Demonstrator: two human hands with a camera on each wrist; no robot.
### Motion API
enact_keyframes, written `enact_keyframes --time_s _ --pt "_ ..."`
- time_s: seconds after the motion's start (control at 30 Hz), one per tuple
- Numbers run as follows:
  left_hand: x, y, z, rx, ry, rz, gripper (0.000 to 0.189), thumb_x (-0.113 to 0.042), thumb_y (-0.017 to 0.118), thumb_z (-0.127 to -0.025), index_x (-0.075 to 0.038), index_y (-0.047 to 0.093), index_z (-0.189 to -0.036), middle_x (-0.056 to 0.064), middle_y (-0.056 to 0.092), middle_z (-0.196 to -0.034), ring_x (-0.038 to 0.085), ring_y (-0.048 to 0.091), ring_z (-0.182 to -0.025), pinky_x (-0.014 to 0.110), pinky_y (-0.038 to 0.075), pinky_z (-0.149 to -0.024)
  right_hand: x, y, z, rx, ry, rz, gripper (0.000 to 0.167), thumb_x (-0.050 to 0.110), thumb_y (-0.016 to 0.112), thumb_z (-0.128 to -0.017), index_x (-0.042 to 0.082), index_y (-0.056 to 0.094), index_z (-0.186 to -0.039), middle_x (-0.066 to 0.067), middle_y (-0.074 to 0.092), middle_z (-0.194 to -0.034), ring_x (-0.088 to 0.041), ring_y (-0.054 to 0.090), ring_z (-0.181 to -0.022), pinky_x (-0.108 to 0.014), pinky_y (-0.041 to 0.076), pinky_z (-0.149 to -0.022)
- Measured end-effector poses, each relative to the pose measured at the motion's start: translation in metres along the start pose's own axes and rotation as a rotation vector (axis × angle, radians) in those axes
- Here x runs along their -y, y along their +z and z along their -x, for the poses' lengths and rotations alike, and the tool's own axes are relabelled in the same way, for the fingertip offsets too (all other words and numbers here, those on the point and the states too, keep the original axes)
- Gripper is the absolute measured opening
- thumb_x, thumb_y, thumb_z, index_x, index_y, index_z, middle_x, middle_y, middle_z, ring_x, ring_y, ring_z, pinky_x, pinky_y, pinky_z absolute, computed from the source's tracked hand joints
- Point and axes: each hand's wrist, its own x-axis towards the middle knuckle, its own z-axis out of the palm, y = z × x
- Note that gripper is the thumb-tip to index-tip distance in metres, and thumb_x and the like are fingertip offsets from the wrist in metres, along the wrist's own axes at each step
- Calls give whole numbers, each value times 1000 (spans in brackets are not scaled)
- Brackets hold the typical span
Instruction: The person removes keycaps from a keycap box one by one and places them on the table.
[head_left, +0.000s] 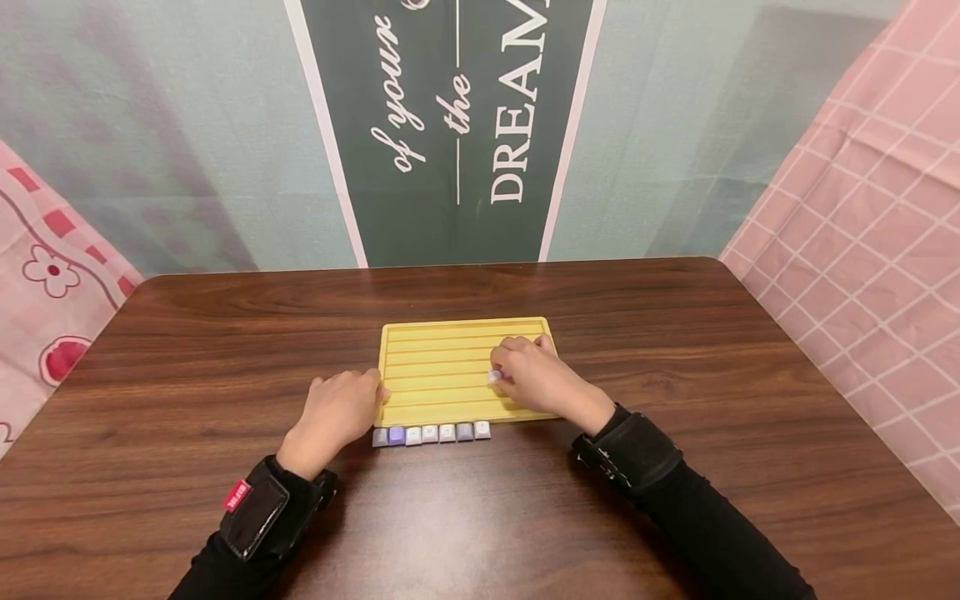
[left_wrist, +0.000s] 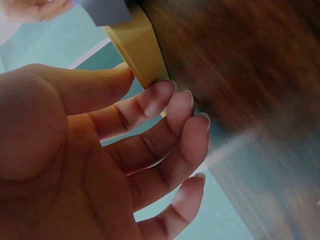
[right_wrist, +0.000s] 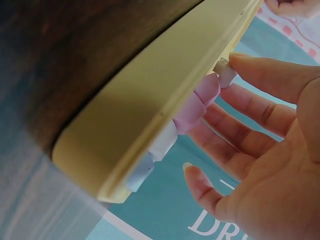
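Dark brown wood-grain tabletop, spreading under both hands and out past them on either side. On it, between the hands, a shallow yellow ridged tray, channels running left to right. Right hand over the tray's right end: thumb and index finger drawn together in a pinch, other fingers loosely bent (the little finger stands apart, seen from the wrist). Left hand at the tray's left edge, thumb and index finger pinching the rim, remaining fingers half curled. Row of seven keycaps, white, grey and purple, on the wood just right of the left hand, along the tray's near side. Shorter line of pink and pale keycaps in the tray, close by the right hand's fingers. Single white keycap held in the right hand's pinch, just beside the endmost pink one.
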Motion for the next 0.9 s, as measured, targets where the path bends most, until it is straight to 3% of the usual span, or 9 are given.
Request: enact_keyframes --time_s 0.9 --pt "0 1 0 2 -1 3 19 -20 52 -93 -5 54 -81 4 45 -62 19 45 -60 37 31 -60 6 -6 15 -22 -33 -8 10 14 69 -81 14 60 -76 2 49 -83 -18 46 -81 -36 26 -69"
